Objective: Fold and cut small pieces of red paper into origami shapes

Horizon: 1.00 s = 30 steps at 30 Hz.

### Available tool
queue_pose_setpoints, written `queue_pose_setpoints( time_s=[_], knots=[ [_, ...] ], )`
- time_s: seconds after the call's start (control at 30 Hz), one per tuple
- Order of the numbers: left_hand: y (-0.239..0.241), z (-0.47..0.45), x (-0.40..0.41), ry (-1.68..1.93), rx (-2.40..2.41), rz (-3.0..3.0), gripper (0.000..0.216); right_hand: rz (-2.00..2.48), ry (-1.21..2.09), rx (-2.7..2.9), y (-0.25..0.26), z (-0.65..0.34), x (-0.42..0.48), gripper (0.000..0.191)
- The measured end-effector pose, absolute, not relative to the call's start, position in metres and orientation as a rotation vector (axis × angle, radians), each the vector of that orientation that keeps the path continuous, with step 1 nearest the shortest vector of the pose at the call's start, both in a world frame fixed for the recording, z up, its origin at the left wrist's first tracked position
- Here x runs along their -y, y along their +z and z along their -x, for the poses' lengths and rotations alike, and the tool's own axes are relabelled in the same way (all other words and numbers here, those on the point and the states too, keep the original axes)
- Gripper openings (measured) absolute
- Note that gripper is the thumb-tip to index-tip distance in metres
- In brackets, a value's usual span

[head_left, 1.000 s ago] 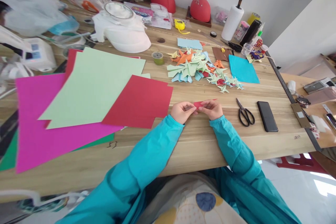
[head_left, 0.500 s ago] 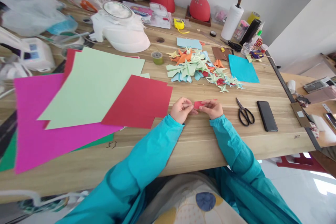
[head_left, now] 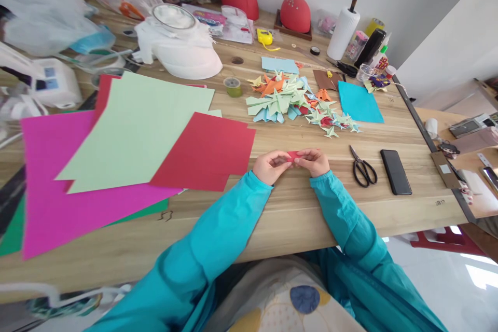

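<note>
A small piece of red paper (head_left: 293,155) is pinched between both hands, just above the wooden table. My left hand (head_left: 270,165) closes thumb and fingers on its left end. My right hand (head_left: 314,161) grips the right end the same way, so much of the paper is hidden by fingers. Beyond the hands lies a heap of folded paper cranes and stars (head_left: 288,97) in pale green, orange, blue and red. Larger red sheets (head_left: 210,150) lie left of my left hand. Black-handled scissors (head_left: 363,167) rest to the right of my right hand.
A black phone (head_left: 396,171) lies beyond the scissors. Pale green sheets (head_left: 143,124) and a magenta sheet (head_left: 58,192) cover the left side. Farther back are a blue cloth-like square (head_left: 360,101), a tape roll (head_left: 232,86), a yellow tape measure (head_left: 264,37) and a white bottle-like roll (head_left: 344,32).
My fingers have drawn closer together on the red paper, and less of it shows now. The left hand has shifted slightly right. Other things on the table stay in place.
</note>
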<state>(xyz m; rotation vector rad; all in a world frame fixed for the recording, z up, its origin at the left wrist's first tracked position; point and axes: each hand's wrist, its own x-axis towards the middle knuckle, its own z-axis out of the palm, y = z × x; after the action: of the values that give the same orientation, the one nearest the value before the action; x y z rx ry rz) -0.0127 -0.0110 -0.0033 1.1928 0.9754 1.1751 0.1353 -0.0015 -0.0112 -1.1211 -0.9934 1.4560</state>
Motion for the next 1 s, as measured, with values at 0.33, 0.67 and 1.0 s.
queue_pose_setpoints(
  time_s=[0.33, 0.67, 1.0],
  knots=[
    [-0.011, 0.013, 0.009, 1.166, -1.103, -1.206, 0.019, 0.996, 1.485, 1.019, -0.007, -0.136, 0.003, 0.030],
    [-0.007, 0.014, 0.009, 1.118, -1.074, -1.173, 0.020, 1.080, 1.419, 1.102, -0.010, -0.139, 0.002, 0.031],
    [-0.014, 0.016, 0.006, 1.108, -1.013, -1.092, 0.028, 1.031, 1.480, 1.030, -0.010, -0.138, 0.002, 0.030]
  ],
)
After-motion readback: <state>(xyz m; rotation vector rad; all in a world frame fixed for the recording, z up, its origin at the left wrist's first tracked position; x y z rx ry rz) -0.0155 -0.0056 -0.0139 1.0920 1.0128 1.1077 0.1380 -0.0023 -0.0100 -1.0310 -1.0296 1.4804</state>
